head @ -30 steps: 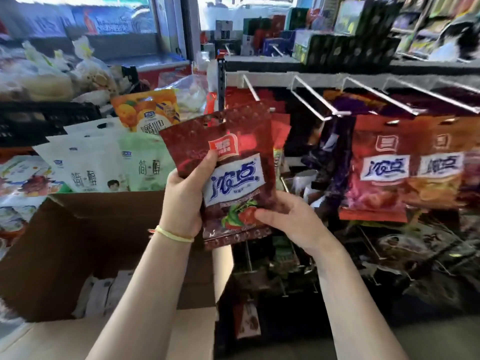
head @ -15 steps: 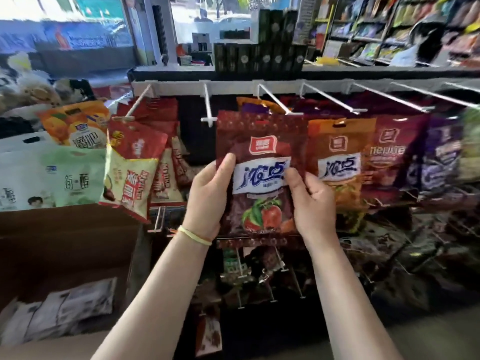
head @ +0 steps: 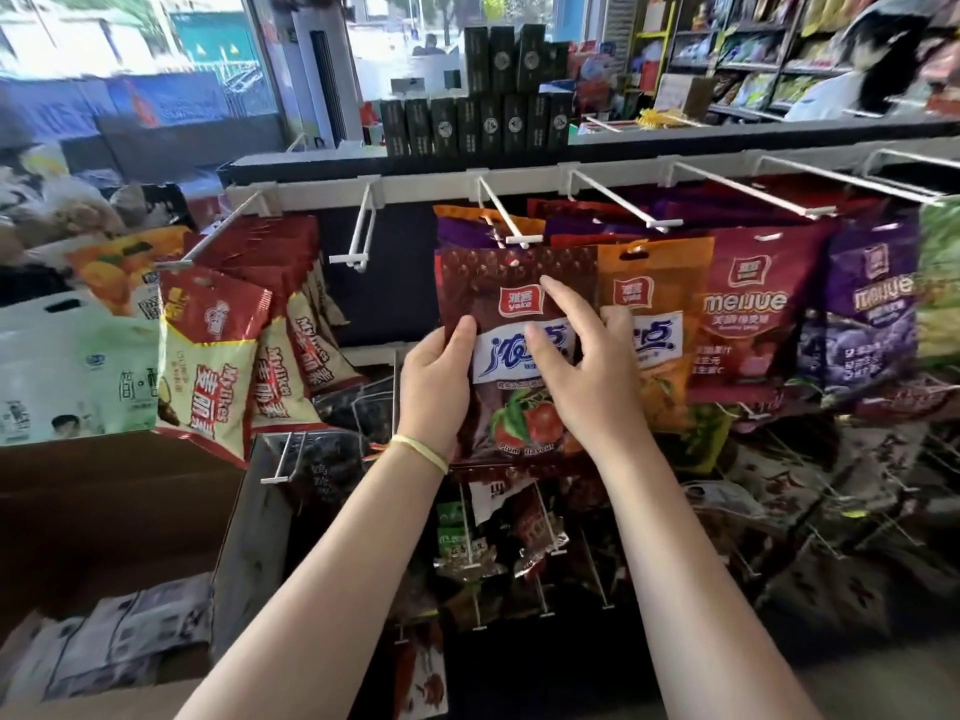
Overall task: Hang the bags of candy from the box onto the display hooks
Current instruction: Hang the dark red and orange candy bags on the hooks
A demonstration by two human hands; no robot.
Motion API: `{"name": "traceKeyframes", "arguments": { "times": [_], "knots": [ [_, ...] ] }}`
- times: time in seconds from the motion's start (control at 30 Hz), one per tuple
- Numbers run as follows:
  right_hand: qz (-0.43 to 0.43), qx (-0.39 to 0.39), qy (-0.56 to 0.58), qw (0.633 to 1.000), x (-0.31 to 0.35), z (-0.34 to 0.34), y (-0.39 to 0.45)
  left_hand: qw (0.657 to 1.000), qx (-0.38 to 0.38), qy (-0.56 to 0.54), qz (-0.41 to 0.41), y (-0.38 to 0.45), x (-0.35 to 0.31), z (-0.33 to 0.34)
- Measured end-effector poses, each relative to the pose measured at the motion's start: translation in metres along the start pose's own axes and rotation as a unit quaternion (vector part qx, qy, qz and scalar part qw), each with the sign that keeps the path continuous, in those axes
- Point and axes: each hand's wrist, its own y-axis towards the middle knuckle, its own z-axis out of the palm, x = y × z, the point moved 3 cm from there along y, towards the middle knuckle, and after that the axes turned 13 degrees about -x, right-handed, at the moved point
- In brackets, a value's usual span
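A dark red plum candy bag (head: 511, 283) hangs upright at the tip of a white display hook (head: 501, 215), its top hole at the hook's end. My left hand (head: 436, 376) grips the bag's left edge, thumb on the front. My right hand (head: 576, 366) lies over the bag's front, fingers loosely spread on the label. The cardboard box (head: 104, 517) stands at lower left, with pale packets (head: 109, 636) lying in its bottom.
An empty hook (head: 363, 226) juts out left of the bag. Orange (head: 660, 283), red (head: 748, 304) and purple (head: 872, 314) bags hang to the right, red-and-cream bags (head: 208, 356) to the left. Lower hooks (head: 472, 558) hold small packets. Black boxes (head: 478, 122) stand atop the rack.
The bag has gone up to the hook's tip. My right hand has slid from the bag's right edge onto its front, and my left hand has stayed on the left edge.
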Motion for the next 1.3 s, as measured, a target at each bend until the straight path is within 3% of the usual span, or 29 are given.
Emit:
{"name": "traceKeyframes", "arguments": {
  "times": [0.13,0.27,0.33,0.4,0.47,0.53,0.63,0.8,0.97,1.1,1.2,1.3],
  "knots": [
    [-0.022,-0.013,-0.024,0.999,-0.003,0.005,-0.003,0.997,-0.026,0.043,0.061,0.005,0.007,-0.003],
    [-0.071,-0.059,-0.077,0.993,-0.004,0.01,-0.008,0.952,-0.113,0.159,0.234,0.006,0.003,-0.007],
    [-0.104,-0.12,-0.136,0.978,-0.003,0.01,-0.01,0.904,-0.173,0.215,0.326,0.002,-0.003,-0.009],
    [-0.155,-0.163,-0.176,0.958,-0.001,0.012,-0.012,0.828,-0.196,0.274,0.448,-0.004,-0.007,-0.009],
    [-0.197,-0.146,-0.169,0.955,-0.001,0.02,-0.014,0.758,-0.149,0.316,0.551,-0.009,-0.006,-0.002],
    [-0.195,-0.115,-0.141,0.964,-0.005,0.029,-0.017,0.738,-0.086,0.359,0.565,-0.011,0.002,0.004],
    [-0.174,-0.079,-0.117,0.975,-0.013,0.041,-0.021,0.749,-0.042,0.411,0.518,-0.003,0.019,0.002],
    [-0.173,-0.043,-0.141,0.974,-0.023,0.055,-0.02,0.735,-0.012,0.466,0.493,0.016,0.034,0.001],
    [-0.173,-0.092,-0.159,0.968,-0.018,0.057,-0.022,0.74,0.021,0.463,0.487,0.022,0.034,-0.002],
    [-0.217,-0.176,-0.105,0.954,0.006,0.055,-0.039,0.833,0.017,0.331,0.444,0.01,0.02,-0.033],
    [-0.193,-0.085,0.003,0.977,0.031,0.078,-0.061,0.888,-0.004,0.276,0.369,0.005,0.012,-0.085],
    [-0.124,0.042,0.097,0.987,0.06,0.114,-0.088,0.916,0.018,0.269,0.298,0.008,0.009,-0.143]
  ]
}}
